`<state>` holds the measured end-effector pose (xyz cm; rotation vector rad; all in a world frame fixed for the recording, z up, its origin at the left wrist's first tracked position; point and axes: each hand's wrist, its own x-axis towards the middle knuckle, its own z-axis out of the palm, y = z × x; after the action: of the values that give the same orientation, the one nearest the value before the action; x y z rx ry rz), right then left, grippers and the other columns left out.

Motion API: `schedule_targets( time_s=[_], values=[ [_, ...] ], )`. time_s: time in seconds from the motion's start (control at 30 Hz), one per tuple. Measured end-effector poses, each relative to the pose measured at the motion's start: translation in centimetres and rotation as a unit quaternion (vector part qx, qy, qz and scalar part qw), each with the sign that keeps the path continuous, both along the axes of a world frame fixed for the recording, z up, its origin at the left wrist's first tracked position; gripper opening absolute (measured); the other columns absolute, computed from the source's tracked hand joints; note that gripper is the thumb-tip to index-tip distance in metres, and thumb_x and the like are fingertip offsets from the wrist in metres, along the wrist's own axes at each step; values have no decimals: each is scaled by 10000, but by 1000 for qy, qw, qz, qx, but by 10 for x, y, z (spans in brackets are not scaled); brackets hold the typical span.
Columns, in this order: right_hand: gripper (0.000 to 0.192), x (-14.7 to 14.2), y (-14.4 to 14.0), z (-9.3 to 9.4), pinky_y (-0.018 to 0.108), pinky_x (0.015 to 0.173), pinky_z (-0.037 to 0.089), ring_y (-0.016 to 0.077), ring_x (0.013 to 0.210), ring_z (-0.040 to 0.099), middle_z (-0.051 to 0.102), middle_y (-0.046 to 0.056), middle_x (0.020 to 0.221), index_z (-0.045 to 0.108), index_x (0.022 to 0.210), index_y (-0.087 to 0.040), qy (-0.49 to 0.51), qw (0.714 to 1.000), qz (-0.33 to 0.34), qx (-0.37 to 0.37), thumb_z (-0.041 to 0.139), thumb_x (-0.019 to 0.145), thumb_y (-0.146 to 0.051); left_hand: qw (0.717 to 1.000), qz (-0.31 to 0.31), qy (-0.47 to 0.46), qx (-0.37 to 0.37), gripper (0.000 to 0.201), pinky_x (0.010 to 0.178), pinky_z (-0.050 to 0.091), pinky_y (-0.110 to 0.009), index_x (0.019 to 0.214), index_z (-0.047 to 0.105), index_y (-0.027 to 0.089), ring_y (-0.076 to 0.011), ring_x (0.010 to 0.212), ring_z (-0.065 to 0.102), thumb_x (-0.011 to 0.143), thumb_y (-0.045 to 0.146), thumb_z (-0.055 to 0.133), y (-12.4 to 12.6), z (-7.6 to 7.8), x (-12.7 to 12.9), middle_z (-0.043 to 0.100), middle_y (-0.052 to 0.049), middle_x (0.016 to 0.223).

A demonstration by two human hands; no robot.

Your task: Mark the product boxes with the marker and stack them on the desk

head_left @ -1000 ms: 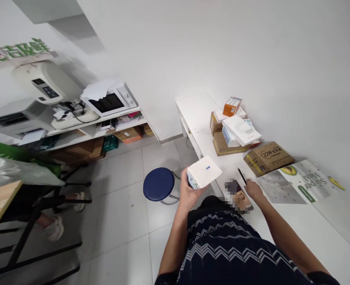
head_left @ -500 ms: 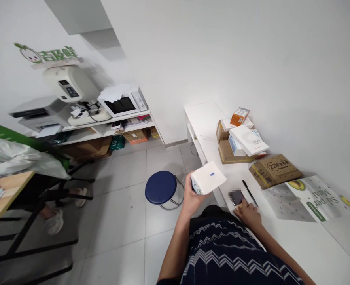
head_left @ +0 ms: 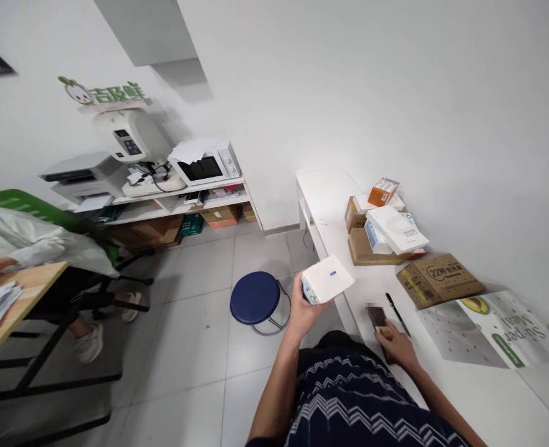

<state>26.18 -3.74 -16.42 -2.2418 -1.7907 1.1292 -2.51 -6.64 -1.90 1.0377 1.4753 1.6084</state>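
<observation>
My left hand (head_left: 302, 310) is wrapped round a white box (head_left: 329, 280) with blue-green print on its side and a small blue mark on the face towards me. It holds the box in the air beside the table's front edge. On the white table, my right hand (head_left: 399, 347) has its fingers closed on a dark phone (head_left: 377, 315). A tan patch shows at the fingertips, and part of the phone is hidden under the hand. A black pen (head_left: 397, 314) lies just beyond the phone.
Several boxes are piled on the table, a white flat box (head_left: 397, 228) among them. A brown carton (head_left: 441, 279) and a printed avocado sheet (head_left: 497, 326) lie nearer. A blue stool (head_left: 254, 298) stands on the floor. Another person (head_left: 46, 242) sits at a wooden desk (head_left: 36, 292).
The view has swung slightly left. My right hand has drawn back along the phone, uncovering a different part of it. My left hand still holds the white box in much the same place.
</observation>
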Motion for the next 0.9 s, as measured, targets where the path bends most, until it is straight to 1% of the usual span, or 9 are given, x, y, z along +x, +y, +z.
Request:
schedule_targets(
  time_s=[0.13,0.2,0.27,0.3,0.33,0.43,0.53,0.7,0.9],
  values=[
    [678,-3,6,41,416,905,573,282,1094,708,729,163,1169,506,1393,-137,182,982,-45,-35,266,924,-563,1000,15,-10,4,780,1005,474,-433,1228,489,230,-288,1161,609,566,383,872,3,-4,-4,625,-95,1225],
    [629,-8,4,71,414,925,572,283,1137,694,724,168,1218,578,1298,-147,355,926,-105,-70,299,921,-565,1000,14,-14,2,763,990,485,-421,1223,487,231,-277,1136,622,576,375,867,5,-7,-6,632,-90,1210],
    [594,-15,1,104,453,945,560,316,1109,703,728,186,1217,653,1177,-150,520,827,-182,-108,377,898,-595,1000,12,-14,-4,749,982,489,-403,1215,488,230,-267,1126,629,581,371,860,6,-9,-8,636,-84,1200],
    [606,-20,0,120,469,926,565,324,1049,722,734,187,1205,676,1149,-154,565,790,-205,-121,391,893,-623,1000,11,-13,-8,743,980,489,-396,1208,489,228,-264,1123,629,579,369,859,6,-11,-9,638,-81,1194],
    [627,-26,-1,135,470,889,576,320,988,735,739,181,1198,690,1146,-161,590,768,-214,-130,389,894,-649,1000,10,-12,-10,738,978,488,-393,1203,490,227,-262,1119,629,578,364,857,7,-13,-9,639,-79,1188],
    [617,-42,0,167,435,787,594,286,876,740,755,157,1166,711,1154,-171,632,732,-194,-165,410,904,-649,1000,2,-17,-10,713,975,485,-397,1201,487,224,-259,1108,625,592,327,844,9,-21,-8,641,-78,1182],
    [581,-56,0,182,419,737,595,275,845,735,767,149,1126,725,1146,-167,675,692,-149,-206,432,908,-608,1000,-2,-28,-11,702,975,478,-395,1198,491,217,-263,1111,617,591,281,836,12,-29,-1,643,-84,1182],
    [525,-81,-6,193,412,689,600,284,807,741,778,162,1069,734,1164,-139,731,619,-111,-265,466,923,-522,997,-42,-51,-29,723,940,481,-369,1191,508,209,-253,1052,614,546,235,834,13,-39,11,653,-64,1130],
    [521,-111,-18,198,352,596,594,280,820,749,793,154,977,757,1091,-115,746,571,-115,-323,457,933,-510,997,-69,-33,-16,630,908,482,-354,1200,536,212,-228,975,596,613,269,757,8,-37,13,644,-39,1057]
  ],
)
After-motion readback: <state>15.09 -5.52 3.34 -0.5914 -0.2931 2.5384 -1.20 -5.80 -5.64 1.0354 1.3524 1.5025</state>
